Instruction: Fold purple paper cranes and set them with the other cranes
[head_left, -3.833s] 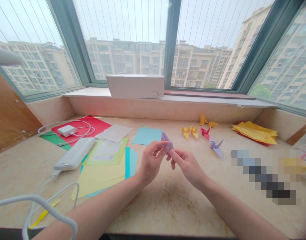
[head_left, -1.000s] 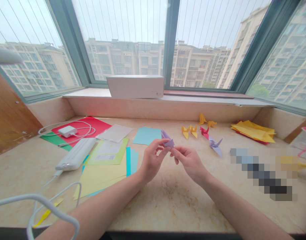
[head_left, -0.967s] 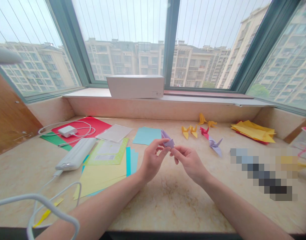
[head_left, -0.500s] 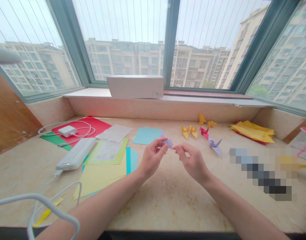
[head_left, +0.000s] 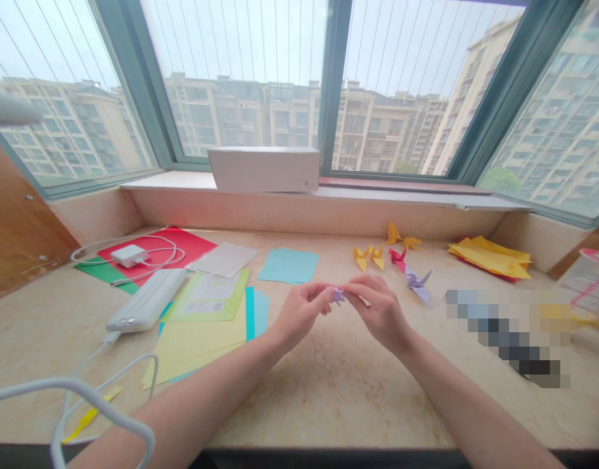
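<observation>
Between my hands is a small folded purple paper crane (head_left: 338, 296), mostly covered by fingers. My left hand (head_left: 302, 312) is closed on it from the left, thumb on the near side. From the right, my right hand (head_left: 380, 306) pinches at its upper edge, and the fingertips of both hands nearly meet. To the right on the counter sit a finished lavender paper crane (head_left: 418, 284) and a red paper crane (head_left: 397, 258). Beside them stand yellow-orange paper cranes (head_left: 361, 258), with more such folded pieces (head_left: 394, 233) behind.
Blue paper squares (head_left: 288, 266) lie beyond my left hand. Pale yellow sheets (head_left: 201, 348), a white power bank (head_left: 147, 303), a charger (head_left: 130, 256) and cables are at left. Yellow paper (head_left: 492, 256) lies at right, near a blurred-out object (head_left: 499, 335). A white box (head_left: 264, 170) stands on the sill.
My right hand has moved left to the purple crane and now pinches it. My left hand has lowered and turned the crane slightly, bringing it right.
</observation>
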Tool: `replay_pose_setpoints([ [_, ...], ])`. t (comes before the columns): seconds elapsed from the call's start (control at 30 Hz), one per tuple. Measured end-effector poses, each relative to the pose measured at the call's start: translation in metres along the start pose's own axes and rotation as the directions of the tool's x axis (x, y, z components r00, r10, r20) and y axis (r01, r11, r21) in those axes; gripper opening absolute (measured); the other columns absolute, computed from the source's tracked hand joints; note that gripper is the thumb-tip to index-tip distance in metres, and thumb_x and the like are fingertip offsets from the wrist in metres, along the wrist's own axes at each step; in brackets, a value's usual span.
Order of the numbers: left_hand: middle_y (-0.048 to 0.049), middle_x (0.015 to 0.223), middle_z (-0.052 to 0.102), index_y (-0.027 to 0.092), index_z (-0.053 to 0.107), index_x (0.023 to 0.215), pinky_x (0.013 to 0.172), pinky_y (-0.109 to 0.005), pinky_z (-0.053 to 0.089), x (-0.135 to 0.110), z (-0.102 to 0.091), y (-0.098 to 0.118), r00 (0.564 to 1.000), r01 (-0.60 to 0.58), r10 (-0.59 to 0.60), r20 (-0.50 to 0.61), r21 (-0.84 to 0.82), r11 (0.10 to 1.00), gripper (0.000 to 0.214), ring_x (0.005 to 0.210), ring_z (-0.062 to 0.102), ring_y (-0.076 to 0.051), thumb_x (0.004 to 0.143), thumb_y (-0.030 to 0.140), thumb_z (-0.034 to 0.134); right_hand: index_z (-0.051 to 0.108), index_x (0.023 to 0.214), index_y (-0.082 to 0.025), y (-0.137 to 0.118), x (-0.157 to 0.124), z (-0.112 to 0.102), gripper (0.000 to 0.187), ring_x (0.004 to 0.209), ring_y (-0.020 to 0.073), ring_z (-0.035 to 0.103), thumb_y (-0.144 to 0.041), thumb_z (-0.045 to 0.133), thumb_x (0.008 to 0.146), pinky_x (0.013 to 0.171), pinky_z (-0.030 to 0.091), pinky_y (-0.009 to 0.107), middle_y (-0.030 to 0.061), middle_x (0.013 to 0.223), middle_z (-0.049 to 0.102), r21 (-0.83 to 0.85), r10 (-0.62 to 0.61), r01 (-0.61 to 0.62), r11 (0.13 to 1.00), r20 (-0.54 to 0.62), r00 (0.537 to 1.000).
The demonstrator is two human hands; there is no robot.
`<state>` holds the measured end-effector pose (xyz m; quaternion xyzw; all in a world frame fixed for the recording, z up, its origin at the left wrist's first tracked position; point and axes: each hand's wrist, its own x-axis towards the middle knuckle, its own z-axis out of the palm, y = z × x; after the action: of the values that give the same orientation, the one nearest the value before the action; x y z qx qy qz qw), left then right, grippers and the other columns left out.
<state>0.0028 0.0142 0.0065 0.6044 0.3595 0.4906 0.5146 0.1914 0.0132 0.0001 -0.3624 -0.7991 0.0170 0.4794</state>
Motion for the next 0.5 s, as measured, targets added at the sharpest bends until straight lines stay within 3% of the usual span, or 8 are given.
replay_pose_setpoints([
  [0.23, -0.0013, 0.064, 0.063, 0.014, 0.074, 0.089, 0.062, -0.025, 0.046, -0.0027, 0.0025, 0.0032, 0.999, 0.021, -0.021, 0.046, -0.009, 1.000, 0.031, 0.059, 0.055, -0.013, 0.086, 0.045, 0.067, 0.074, 0.092, -0.022, -0.0029, -0.0001, 0.0041, 0.015, 0.082, 0.0219, 0.064, -0.027, 0.061, 0.095, 0.079, 0.047, 0.037, 0.0059, 0.085, 0.070, 0.074, 0.095, -0.092, 0.993, -0.034, 0.995],
  [0.5, -0.0036, 0.071, 0.068, 0.014, 0.074, 0.089, 0.060, -0.025, 0.048, -0.0033, 0.0041, 0.0016, 1.000, 0.025, -0.025, -0.010, -0.005, 1.000, 0.032, 0.060, 0.057, -0.013, 0.084, 0.045, 0.069, 0.075, 0.087, -0.023, -0.0034, 0.0002, 0.0059, 0.015, 0.080, 0.0222, 0.064, -0.030, 0.063, 0.093, 0.079, 0.048, 0.038, 0.0055, 0.083, 0.070, 0.113, 0.135, -0.130, 0.985, -0.037, 0.990],
])
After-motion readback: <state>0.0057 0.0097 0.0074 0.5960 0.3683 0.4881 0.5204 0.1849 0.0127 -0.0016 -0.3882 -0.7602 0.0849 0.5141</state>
